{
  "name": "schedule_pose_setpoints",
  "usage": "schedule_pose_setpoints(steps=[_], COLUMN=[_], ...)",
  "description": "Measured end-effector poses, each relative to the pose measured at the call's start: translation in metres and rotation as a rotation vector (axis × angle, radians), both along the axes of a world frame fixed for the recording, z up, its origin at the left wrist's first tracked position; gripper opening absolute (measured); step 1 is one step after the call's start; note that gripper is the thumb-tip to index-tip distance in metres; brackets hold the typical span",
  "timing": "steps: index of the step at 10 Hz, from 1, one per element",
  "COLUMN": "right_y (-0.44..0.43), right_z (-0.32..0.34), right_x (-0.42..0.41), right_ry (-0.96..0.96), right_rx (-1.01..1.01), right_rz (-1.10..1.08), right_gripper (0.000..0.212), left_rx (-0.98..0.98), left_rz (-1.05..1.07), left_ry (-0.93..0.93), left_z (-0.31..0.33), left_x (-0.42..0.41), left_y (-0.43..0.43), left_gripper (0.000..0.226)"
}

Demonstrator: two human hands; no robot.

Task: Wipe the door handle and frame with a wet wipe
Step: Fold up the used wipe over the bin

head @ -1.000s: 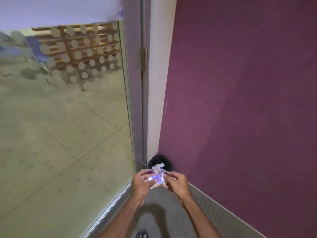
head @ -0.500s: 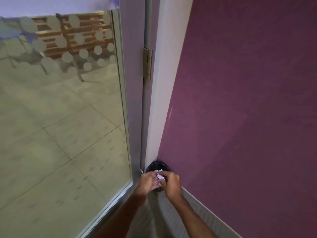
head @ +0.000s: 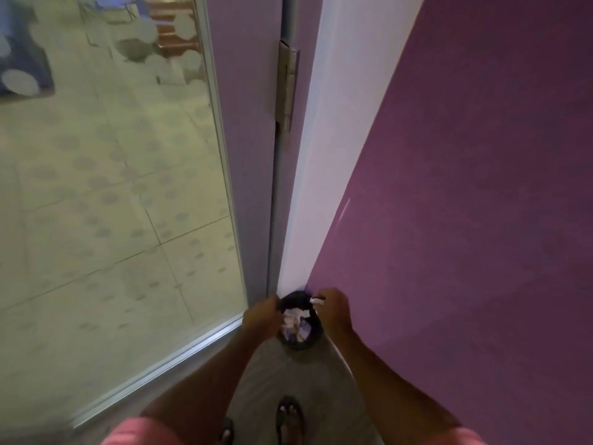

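At the far left stands the glass door panel (head: pixel 112 203), with a tiled floor seen through it, and its metal bottom rail (head: pixel 179 354) runs down toward the person. To the right of the glass is the grey door stile (head: pixel 250 155), then the steel hinge (head: pixel 286 88), then the white door frame (head: pixel 324 155), whose long axis goes almost straight up and away from the hands. No door handle is in view. Below the foot of the frame a small black bin (head: pixel 296 340) stands in the corner, with crumpled white paper inside. The left hand (head: pixel 261 317) is curled at the left edge of the bin; whether it grips the rim or the liner I cannot tell. The right hand (head: pixel 335 311) is on the other side, and its fingertips pinch a small white piece, probably the wet wipe (head: pixel 317 300) or its wrapper, just above the bin opening. I judge that the wipe is about to be dropped in, so the wiping seems finished. The frame lies directly above both hands, the right hand a little nearer. At the far right is the purple wall (head: pixel 465 220).
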State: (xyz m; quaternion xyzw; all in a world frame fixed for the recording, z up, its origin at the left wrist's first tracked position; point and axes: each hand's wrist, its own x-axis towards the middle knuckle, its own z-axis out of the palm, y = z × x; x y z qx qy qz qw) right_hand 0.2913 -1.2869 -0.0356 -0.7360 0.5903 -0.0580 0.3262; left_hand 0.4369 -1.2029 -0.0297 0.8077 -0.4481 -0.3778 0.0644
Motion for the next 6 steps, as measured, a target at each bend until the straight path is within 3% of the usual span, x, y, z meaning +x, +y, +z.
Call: schedule_pose_setpoints(steps=[4, 6], right_y=[-0.062, -0.068], right_z=[-0.034, -0.050], right_x=[0.004, 0.001], right_ry=[-0.146, -0.012], right_rx=[0.221, 0.136], right_rz=[0.011, 0.071], right_gripper=[0.028, 0.033], left_rx=[0.008, 0.072], left_rz=[0.049, 0.081], left_ry=[-0.069, -0.110], left_z=[-0.028, -0.038], left_x=[-0.004, 0.002], left_y=[-0.027, -0.032], left_gripper=[0.042, 0.046])
